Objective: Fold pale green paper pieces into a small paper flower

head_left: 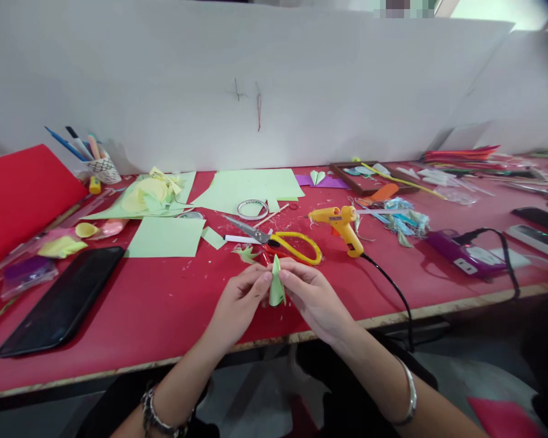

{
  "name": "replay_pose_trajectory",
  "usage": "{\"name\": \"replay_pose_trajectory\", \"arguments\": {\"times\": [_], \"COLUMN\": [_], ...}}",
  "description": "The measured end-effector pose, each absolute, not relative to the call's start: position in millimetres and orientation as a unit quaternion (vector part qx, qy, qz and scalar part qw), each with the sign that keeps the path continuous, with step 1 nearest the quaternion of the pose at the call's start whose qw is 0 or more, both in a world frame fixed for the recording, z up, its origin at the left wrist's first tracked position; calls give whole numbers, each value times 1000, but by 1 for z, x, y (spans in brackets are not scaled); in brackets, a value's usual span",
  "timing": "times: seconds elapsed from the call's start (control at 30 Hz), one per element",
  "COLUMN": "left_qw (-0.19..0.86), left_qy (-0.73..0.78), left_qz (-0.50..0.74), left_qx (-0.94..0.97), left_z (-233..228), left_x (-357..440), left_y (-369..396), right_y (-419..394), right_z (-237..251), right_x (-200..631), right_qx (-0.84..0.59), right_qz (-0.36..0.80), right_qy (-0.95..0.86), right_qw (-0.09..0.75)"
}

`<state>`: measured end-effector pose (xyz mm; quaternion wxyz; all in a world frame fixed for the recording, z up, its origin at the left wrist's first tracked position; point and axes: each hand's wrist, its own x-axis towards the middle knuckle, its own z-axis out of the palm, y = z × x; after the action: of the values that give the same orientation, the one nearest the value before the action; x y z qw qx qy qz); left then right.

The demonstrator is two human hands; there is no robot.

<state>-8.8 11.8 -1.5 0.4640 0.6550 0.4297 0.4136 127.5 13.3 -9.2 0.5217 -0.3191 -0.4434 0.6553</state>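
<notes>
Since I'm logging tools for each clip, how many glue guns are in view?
1. The glue gun lies on the table, right of the scissors and beyond the right hand. The blurred right edge could hide another.

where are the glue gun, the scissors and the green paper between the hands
Glue gun point(343, 223): head view, yellow body.
Scissors point(262, 238): head view, the pivot.
Green paper point(276, 288): head view, middle of its near side.
</notes>
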Motion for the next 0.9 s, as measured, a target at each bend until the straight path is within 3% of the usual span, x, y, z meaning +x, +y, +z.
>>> {"name": "replay_pose_trajectory", "arguments": {"times": [0.33, 0.9], "left_qw": [534, 509], "left_qy": [422, 426], "left_qz": [427, 435], "left_qx": [595, 608], "left_z": [-4, -3], "left_x": [-8, -9], "left_y": [11, 12], "right_y": [12, 12], "right_z": [-9, -9], "right_x": [128, 129], "right_qx": [-299, -280], "right_qz": [680, 683], "right_qy": [-427, -441], "right_qw": [515, 510]}}
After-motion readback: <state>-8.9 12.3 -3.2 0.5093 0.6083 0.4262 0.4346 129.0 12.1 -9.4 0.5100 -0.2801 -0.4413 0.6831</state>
